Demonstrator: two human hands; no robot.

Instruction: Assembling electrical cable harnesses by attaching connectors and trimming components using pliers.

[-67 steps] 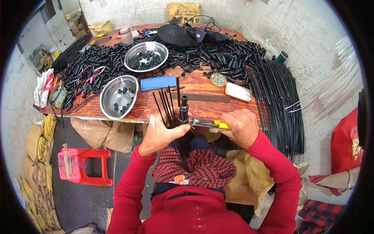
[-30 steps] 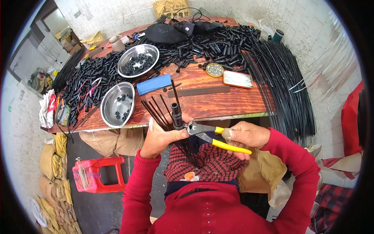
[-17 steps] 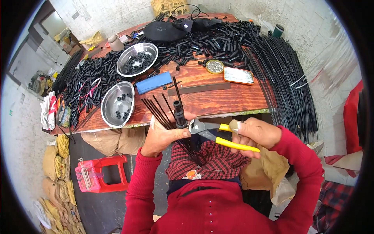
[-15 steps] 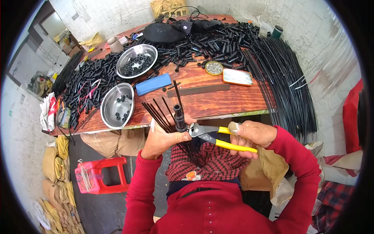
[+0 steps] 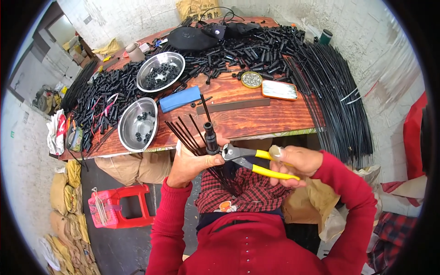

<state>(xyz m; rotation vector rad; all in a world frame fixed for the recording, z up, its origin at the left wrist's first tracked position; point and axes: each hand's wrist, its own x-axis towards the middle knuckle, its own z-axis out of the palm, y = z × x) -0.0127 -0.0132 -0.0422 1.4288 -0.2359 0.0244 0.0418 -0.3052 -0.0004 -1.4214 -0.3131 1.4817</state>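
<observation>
My left hand (image 5: 195, 162) is closed round a black tubular fitting (image 5: 211, 137) and a bunch of thin black rods (image 5: 183, 134). The fitting stands nearly upright, and one rod (image 5: 205, 109) rises out past its top. In my right hand (image 5: 293, 166) is a pair of pliers (image 5: 274, 172) with yellow handles, its handles spread apart. The jaws meet the fitting's side near its lower end, right by my left thumb. Just what the jaws grip there is too small to make out.
Two metal bowls (image 5: 138, 142) hold small black parts on the wooden table (image 5: 298, 117). Piles of black fittings (image 5: 98, 98) and long black rods (image 5: 341, 96) cover its back and right. A blue case (image 5: 180, 99), a flat bar (image 5: 233, 106) and two small tins (image 5: 251, 85) lie between. A red stool (image 5: 130, 206) stands left.
The pliers' handles and my right hand have shifted slightly left. The held fitting and rods have barely moved.
</observation>
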